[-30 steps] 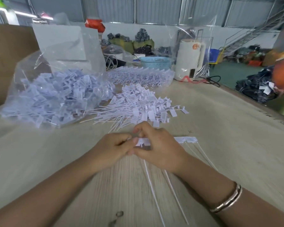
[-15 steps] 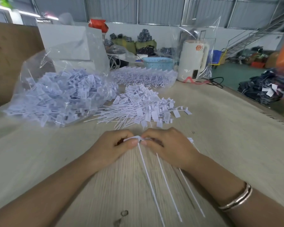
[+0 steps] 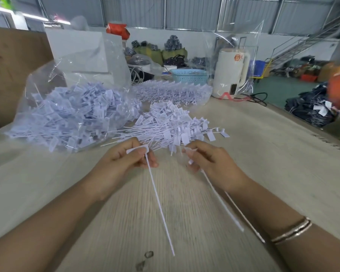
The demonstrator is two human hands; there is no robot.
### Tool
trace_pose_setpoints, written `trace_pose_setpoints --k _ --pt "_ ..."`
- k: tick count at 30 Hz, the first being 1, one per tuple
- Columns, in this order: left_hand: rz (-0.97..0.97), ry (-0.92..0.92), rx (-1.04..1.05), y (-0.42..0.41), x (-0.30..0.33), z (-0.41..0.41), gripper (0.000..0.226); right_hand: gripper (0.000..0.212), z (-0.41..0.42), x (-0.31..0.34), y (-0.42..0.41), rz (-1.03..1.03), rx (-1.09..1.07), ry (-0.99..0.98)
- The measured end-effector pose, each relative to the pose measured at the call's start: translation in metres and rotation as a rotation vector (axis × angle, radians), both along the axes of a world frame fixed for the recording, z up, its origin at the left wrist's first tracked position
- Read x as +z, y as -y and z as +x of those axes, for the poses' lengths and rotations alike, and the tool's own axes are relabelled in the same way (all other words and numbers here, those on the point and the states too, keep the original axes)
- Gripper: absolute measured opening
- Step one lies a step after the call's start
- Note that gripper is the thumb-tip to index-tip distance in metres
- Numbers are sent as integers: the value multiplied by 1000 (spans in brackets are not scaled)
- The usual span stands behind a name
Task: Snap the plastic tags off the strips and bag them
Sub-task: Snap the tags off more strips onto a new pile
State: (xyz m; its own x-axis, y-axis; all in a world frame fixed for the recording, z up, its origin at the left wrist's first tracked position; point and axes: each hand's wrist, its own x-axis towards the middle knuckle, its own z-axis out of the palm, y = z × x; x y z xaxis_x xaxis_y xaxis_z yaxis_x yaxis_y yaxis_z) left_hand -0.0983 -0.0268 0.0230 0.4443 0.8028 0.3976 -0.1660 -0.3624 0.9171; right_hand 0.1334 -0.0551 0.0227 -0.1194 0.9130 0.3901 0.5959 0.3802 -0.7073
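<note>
My left hand (image 3: pixel 124 163) pinches one white plastic tag (image 3: pixel 159 201) by its flat head; its long thin tail hangs toward me over the table. My right hand (image 3: pixel 210 165) grips the remaining piece of strip (image 3: pixel 222 201), two tails trailing down to the right. The hands are apart, a hand's width between them. Just beyond them lies a loose pile of separated tags (image 3: pixel 169 126). At the left an open clear plastic bag (image 3: pixel 67 112) is heaped with tags. A row of unbroken strips (image 3: pixel 173 91) lies further back.
The pale wooden table (image 3: pixel 263 154) runs out to the right. At the back stand a blue basket (image 3: pixel 188 76), a white kettle-like appliance (image 3: pixel 231 73) under clear film and a white box (image 3: pixel 77 50). A brown board (image 3: pixel 14 61) rises at the left.
My hands were together on one strip; now they have pulled apart, with a single tag in the left and the rest of the strip in the right.
</note>
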Motion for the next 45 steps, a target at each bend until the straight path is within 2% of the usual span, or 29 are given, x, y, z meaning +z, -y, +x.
trace_pose_setpoints --k 2,5,9,16,18,20,22,23,25,29,30,31,33,35,37,41,45 --pt "113 -151 126 -4 -3 -3 25 7 -6 -6 2 18 23 157" --pt "231 -310 254 -12 -8 -6 33 14 -20 -12 4 28 47 291" --pt "385 -486 369 -23 -8 -7 26 8 -22 -11 5 -24 66 233" --pt "479 -602 476 -79 46 23 15 16 -23 -10 5 -24 75 250" --pt "565 -630 582 -102 56 39 15 16 -23 -9 6 -14 68 252" --pt "694 -803 784 -119 56 55 20 16 -23 -8 6 -12 71 254" --pt "697 -1029 924 -126 49 64 29 17 -23 -8 7 -5 82 254" --pt "688 -1083 955 -127 44 65 34 18 -23 -7 7 -4 84 252" --pt "721 -1029 987 -119 37 62 37 18 -23 -8 7 -3 88 251" --pt "986 -808 917 -65 31 55 20 21 -25 -8 6 -9 80 227" --pt "983 -796 871 -47 29 51 23 25 -26 -8 6 -5 71 220" --pt "899 -803 790 -29 27 47 29 28 -27 -7 5 6 63 211" --pt "552 -855 587 2 18 41 43 32 -30 -6 6 47 54 200" --pt "301 -885 457 16 3 37 43 36 -34 -5 10 72 59 223" --pt "231 -830 391 18 -6 36 35 37 -40 -2 14 71 83 262" --pt "65 -629 263 11 -8 26 40 31 -37 3 17 41 103 268" --pt "36 -555 199 10 -9 18 38 20 -28 2 16 57 77 391"
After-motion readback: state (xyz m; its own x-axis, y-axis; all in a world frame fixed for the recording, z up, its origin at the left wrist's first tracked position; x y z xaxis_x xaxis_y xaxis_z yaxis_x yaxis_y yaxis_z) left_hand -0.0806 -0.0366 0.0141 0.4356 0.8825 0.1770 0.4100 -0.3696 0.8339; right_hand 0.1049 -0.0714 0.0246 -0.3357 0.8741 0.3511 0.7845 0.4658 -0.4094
